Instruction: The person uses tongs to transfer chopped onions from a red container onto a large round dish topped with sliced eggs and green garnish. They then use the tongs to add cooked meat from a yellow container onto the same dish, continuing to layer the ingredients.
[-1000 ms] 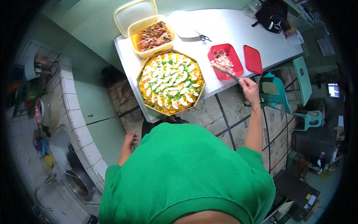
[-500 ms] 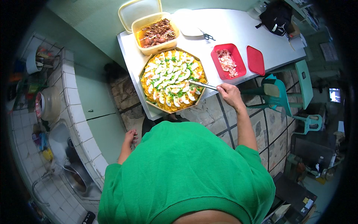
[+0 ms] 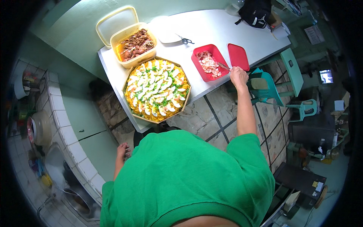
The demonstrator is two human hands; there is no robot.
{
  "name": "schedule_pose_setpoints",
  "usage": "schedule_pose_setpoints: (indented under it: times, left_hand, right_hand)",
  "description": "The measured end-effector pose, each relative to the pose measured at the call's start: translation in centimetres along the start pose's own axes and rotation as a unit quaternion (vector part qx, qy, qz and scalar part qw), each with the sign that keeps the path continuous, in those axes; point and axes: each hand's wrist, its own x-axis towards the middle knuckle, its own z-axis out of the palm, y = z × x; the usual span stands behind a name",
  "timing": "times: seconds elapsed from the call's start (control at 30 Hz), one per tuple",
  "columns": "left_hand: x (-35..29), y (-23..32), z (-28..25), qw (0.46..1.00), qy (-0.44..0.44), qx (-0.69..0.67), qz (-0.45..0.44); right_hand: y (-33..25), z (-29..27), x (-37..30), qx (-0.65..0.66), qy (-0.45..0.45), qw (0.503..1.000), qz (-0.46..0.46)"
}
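Note:
My right hand (image 3: 239, 78) is closed round the handle of metal tongs (image 3: 224, 66). The tips of the tongs reach into a red plastic tub (image 3: 212, 77), among small pale pink pieces, perhaps shrimp (image 3: 207, 63). My left hand (image 3: 123, 151) hangs low beside my body, fingers loosely bent and holding nothing. At the table's near left corner lies an eight-sided tray (image 3: 183, 106) of yellow noodles, topped with sliced boiled egg (image 3: 157, 85), chopped greens and a few pinkish bits.
Behind the tray stands a tub (image 3: 120, 62) of dark, saucy meat, its lid (image 3: 118, 24) leaning behind. A white plate (image 3: 166, 34), scissors (image 3: 185, 39), a red lid (image 3: 238, 56) and a black backpack (image 3: 255, 13) share the table. Teal chairs (image 3: 270, 85) stand right; a tiled sink counter (image 3: 70, 126) left.
My right hand has carried the tongs from over the noodle tray rightward to the red tub. The view has shifted, so the table sits farther left. My left hand stays low.

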Motion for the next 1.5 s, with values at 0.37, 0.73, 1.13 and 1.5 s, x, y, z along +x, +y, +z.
schedule_pose_setpoints:
  times: [0.37, 0.73, 1.13, 1.5]
  left_hand:
    - [-1.2, -1.5, -0.7, 0.999, -0.006, 0.045, -0.004]
    - [0.9, -0.3, -0.9, 1.0, -0.008, -0.008, -0.007]
    - [-0.8, -0.2, 0.3, 0.997, 0.018, -0.024, -0.07]
    - [-0.8, -1.6, 0.1, 0.998, 0.015, -0.007, -0.065]
  right_hand:
    - [-1.1, -0.9, -0.6, 0.057, -0.057, 0.995, 0.053]
    - [-2.7, -2.9, -3.6, 0.174, 0.051, 0.983, -0.033]
    - [-16.0, 0.5, -12.2, 0.226, 0.15, 0.888, -0.372]
    - [-14.4, 0.2, -12.6, 0.32, 0.02, 0.895, -0.311]
